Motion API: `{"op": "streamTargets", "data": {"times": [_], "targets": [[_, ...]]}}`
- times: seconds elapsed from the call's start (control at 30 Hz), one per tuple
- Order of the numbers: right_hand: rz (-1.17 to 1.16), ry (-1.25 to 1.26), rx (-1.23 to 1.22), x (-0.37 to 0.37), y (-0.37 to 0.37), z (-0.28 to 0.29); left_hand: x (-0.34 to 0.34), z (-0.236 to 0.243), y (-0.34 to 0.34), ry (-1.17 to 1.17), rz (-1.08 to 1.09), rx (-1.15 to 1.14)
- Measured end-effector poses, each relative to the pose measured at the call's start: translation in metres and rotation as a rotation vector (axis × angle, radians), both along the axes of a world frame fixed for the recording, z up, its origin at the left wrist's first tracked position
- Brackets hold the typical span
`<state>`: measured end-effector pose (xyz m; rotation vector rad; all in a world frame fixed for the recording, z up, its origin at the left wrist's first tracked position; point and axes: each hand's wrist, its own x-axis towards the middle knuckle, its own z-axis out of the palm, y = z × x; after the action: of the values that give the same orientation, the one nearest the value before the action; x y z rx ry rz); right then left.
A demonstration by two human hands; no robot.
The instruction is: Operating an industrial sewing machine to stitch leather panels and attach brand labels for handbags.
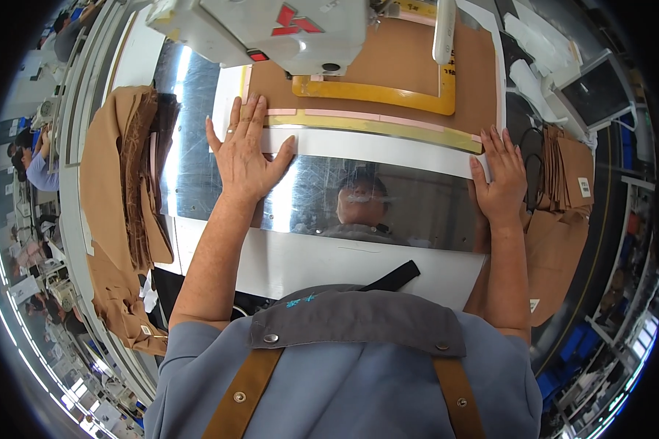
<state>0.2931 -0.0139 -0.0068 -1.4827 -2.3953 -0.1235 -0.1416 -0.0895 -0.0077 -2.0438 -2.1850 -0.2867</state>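
Note:
Both hands rest on a flat white template (388, 153) lying on the shiny metal bed of a sewing machine (300, 192). My left hand (243, 157) is spread flat at the template's near left corner, a ring on one finger. At the near right corner, my right hand (501, 175) lies with fingers stretched out and thumb apart. Brown fabric (410, 58) sits in the template, edged with yellow and pink strips (373, 118). A yellow frame (366, 94) lies over the fabric below the machine head. Neither hand grips anything.
The white machine head (271, 33) overhangs the template at the far side. Brown cut fabric pieces (113, 161) are draped at the left. More folded brown pieces (564, 168) lie at the right, near a dark screen (597, 91). People work at the far left.

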Motion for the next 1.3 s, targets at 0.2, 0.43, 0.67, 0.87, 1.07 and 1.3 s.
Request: {"op": "streamTargets", "data": {"times": [0.2, 0.43, 0.67, 0.87, 1.07, 1.3], "targets": [[0.007, 0.029, 0.013, -0.0026, 0.0004, 0.0018, -0.0040, -0.0013, 0.0013, -0.007, 0.006, 0.009], [-0.010, 0.064, 0.035, -0.0032, -0.0005, 0.0007, -0.0058, -0.0042, 0.0015, 0.049, 0.029, -0.045], [0.012, 0.079, 0.023, -0.0040, 0.0019, -0.0003, -0.0030, -0.0003, 0.0006, 0.022, 0.035, -0.023], [0.000, 0.054, 0.014, 0.0004, -0.0003, -0.0008, -0.0005, -0.0003, 0.0015, -0.006, 0.004, 0.019], [0.010, 0.039, 0.036, -0.0010, 0.0013, -0.0020, -0.0022, -0.0001, -0.0010, -0.006, 0.035, -0.018], [0.008, 0.052, 0.040, -0.0005, 0.0016, -0.0047, -0.0015, -0.0021, 0.0008, 0.010, 0.041, -0.009]]}}
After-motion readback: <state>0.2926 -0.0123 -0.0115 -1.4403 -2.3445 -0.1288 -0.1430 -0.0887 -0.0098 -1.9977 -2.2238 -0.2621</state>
